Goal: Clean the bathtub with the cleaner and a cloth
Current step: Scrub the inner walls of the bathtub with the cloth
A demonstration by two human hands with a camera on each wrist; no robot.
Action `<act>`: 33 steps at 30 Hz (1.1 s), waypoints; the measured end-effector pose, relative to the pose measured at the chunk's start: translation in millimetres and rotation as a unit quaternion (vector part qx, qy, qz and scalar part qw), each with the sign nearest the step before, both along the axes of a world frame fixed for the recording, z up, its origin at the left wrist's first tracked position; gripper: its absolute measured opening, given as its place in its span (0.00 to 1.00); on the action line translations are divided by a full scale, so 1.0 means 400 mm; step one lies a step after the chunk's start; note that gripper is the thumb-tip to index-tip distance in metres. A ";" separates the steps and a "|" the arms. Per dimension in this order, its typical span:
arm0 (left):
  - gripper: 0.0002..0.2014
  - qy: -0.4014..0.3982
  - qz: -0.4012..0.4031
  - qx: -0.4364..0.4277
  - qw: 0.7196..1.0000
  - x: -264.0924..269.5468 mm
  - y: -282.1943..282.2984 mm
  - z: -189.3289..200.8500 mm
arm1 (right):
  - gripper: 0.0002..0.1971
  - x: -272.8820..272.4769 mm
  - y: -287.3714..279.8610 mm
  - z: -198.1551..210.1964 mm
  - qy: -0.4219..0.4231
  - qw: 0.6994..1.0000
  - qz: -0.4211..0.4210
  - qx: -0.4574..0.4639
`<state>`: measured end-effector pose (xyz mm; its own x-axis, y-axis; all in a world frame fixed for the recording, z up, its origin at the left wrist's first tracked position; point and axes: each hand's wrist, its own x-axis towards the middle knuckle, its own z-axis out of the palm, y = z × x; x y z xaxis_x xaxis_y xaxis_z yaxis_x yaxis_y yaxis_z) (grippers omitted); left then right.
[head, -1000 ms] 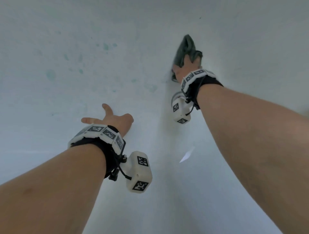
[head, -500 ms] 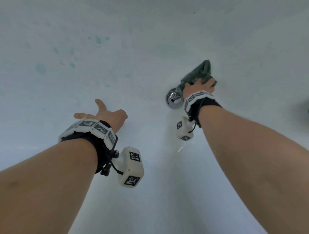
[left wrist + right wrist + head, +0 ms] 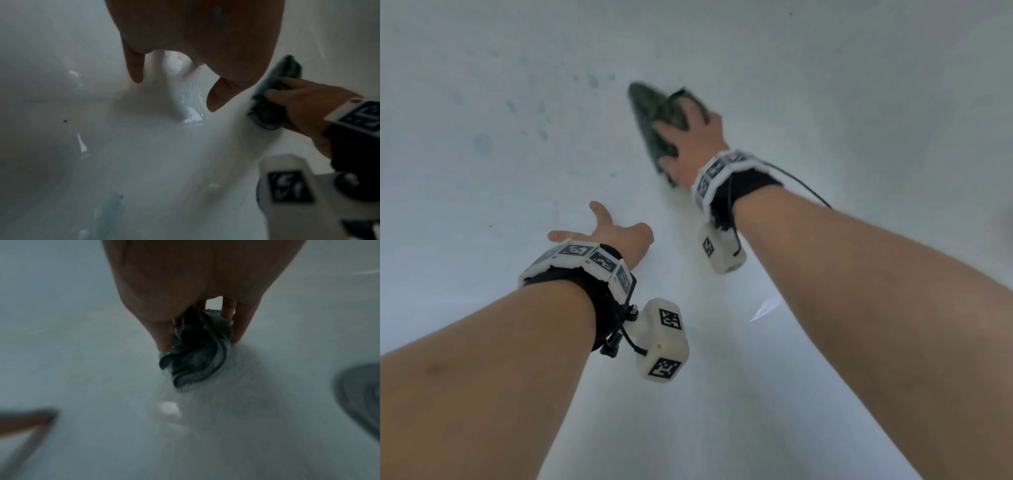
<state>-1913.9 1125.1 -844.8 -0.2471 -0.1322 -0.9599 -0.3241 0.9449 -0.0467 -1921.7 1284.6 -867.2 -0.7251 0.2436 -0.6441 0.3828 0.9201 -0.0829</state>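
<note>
While the left hand (image 3: 619,236) is braced with spread, straight fingers on the white bathtub (image 3: 482,205), a bunched dark green cloth (image 3: 654,116) is gripped and pressed there by the right hand (image 3: 691,144).

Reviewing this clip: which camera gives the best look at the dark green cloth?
The right wrist view: the cloth sits center frame, bunched folds visible between the right hand's fingers against the tub. The head view shows its whole outline under the right hand, but motion-blurred. The left wrist view catches only a blurred piece at the right edge.
</note>
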 end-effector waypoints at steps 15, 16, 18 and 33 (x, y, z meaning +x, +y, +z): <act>0.33 -0.005 -0.021 0.089 0.996 -0.028 -0.029 0.064 | 0.32 0.096 -0.032 -0.003 -0.084 0.982 -0.134 0.105; 0.36 0.014 0.028 0.088 0.996 -0.037 -0.046 0.063 | 0.32 0.065 -0.043 -0.010 -0.082 0.980 -0.145 0.110; 0.37 0.075 0.078 0.091 0.990 -0.072 -0.089 0.053 | 0.33 0.008 -0.070 -0.018 -0.081 0.979 -0.155 0.107; 0.41 0.098 -0.034 -0.028 0.994 -0.250 -0.387 -0.052 | 0.25 -0.092 -0.394 -0.013 -0.001 0.992 0.092 -0.090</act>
<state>-2014.1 970.5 -865.7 -0.4380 -0.1610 -0.8845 -0.2678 0.9625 -0.0426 -1958.7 1126.8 -872.2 -0.7458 -0.0121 -0.6661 0.2095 0.9449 -0.2517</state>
